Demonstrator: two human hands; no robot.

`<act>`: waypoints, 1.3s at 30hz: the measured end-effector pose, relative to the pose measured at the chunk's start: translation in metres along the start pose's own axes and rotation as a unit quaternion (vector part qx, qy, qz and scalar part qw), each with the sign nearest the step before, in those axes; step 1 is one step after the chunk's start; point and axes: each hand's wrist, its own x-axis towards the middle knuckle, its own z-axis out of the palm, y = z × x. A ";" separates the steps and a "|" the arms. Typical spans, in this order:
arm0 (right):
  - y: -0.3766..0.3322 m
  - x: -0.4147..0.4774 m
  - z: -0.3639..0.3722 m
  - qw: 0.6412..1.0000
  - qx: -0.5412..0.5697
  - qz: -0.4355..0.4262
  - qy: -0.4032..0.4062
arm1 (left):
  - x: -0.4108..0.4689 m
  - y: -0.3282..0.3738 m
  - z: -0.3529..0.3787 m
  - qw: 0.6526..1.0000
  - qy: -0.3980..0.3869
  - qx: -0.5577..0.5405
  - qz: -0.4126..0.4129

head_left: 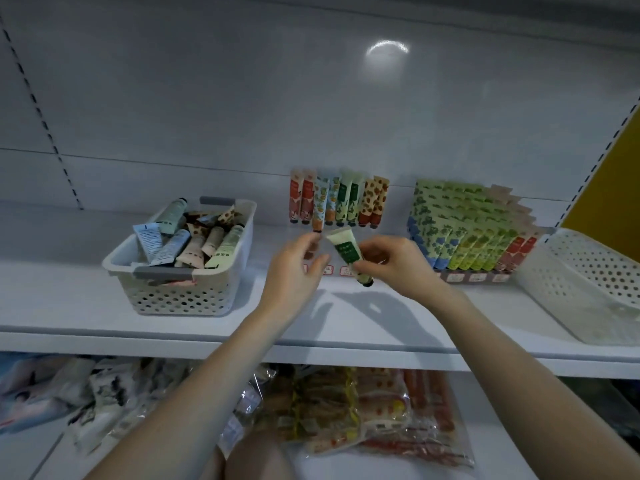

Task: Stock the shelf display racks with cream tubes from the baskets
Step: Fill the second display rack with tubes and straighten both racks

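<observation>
My right hand (398, 263) pinches a pale green cream tube (346, 252) with a dark green label, held tilted with its black cap down, in front of the middle display rack (337, 202). That rack holds several upright tubes in red, blue, green and orange prints. My left hand (298, 268) hovers just left of the tube with relaxed fingers, holding nothing. A white perforated basket (180, 296) on the left of the shelf holds several loose tubes (194, 242). A fuller rack (474, 233) of green, blue and red tubes stands to the right.
A second white perforated basket (585, 282) sits at the far right of the shelf (104, 323). The shelf below carries bagged goods in clear wrappers (363, 417). A yellow panel (609, 181) borders the shelving on the right.
</observation>
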 end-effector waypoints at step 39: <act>0.062 0.136 0.065 0.982 -0.041 0.104 0.154 | -0.012 -0.084 0.037 0.920 -0.220 0.323 -0.037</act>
